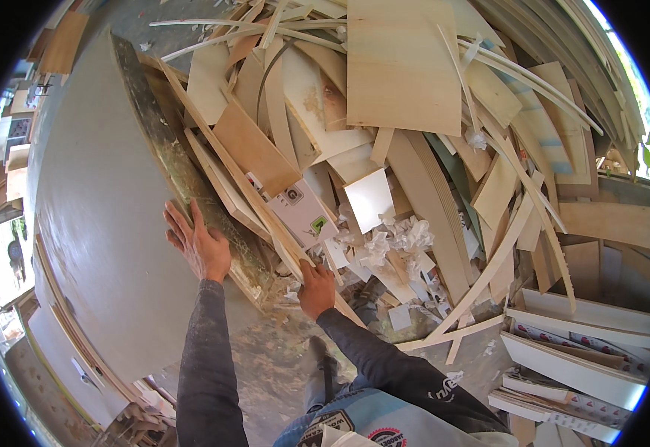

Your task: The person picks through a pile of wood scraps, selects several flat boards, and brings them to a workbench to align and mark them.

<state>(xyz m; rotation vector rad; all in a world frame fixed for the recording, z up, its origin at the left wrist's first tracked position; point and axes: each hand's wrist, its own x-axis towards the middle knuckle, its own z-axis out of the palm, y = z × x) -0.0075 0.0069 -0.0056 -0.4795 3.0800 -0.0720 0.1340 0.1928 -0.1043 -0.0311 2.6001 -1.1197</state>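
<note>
Your left hand reaches forward, fingers spread at a grey panel — your right hand curls over a long board.

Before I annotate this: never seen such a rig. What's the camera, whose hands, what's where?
There's no robot here. The single picture comes from the left of two wide fisheye cameras worn on a person's head, looking down; straight edges bend near its rim. Both bare hands are the wearer's own. The left hand is spread open at the worn edge of a large grey panel; whether it presses there, I can't tell. The right hand is curled around a long narrow wooden board. Beyond it lies a jumbled heap of wood offcuts, with a pale rectangular plywood sheet on top and crumpled white wrapping lower down.
</note>
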